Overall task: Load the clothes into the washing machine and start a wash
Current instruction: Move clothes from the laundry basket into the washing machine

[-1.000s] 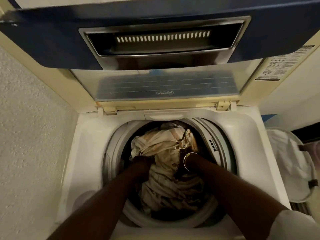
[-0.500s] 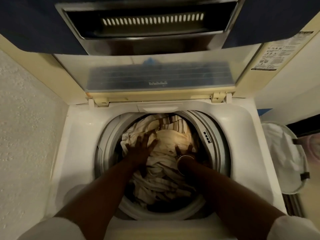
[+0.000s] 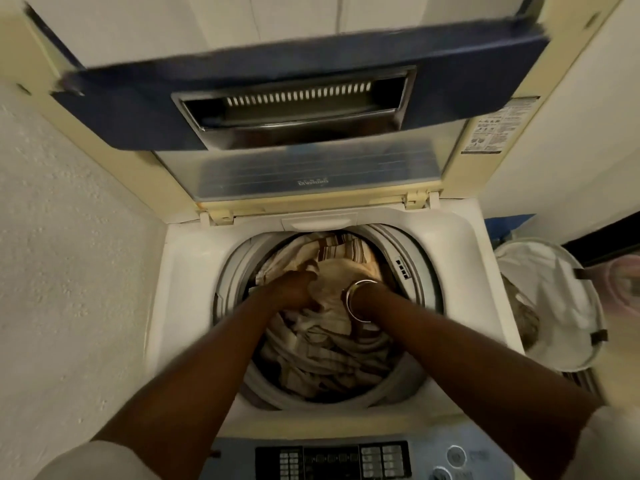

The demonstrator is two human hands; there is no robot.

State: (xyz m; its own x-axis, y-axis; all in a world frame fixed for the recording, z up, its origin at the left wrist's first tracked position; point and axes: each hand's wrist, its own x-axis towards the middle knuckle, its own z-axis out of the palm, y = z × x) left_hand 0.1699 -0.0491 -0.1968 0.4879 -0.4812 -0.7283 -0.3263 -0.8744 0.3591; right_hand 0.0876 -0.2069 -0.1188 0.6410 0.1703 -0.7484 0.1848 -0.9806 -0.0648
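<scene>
The white top-loading washing machine (image 3: 194,271) stands with its lid (image 3: 311,174) raised against the back. Its drum holds a heap of cream and brown-striped clothes (image 3: 322,351). Both my arms reach down into the drum. My left hand (image 3: 294,287) lies on top of the heap, fingers curled around a fold of cream cloth. My right hand (image 3: 370,294) is sunk into the clothes past a silver bangle (image 3: 356,301), so its fingers are hidden.
The machine's control panel (image 3: 346,459) with buttons and round knobs runs along the near edge. A white-lined laundry basket (image 3: 561,306) with some cloth in it stands right of the machine. A rough white wall (image 3: 69,271) closes the left side.
My left hand, flat with spread fingers half a second ago, has closed on the cloth. My right hand has sunk deeper into the heap. The view has tilted and shows the control panel.
</scene>
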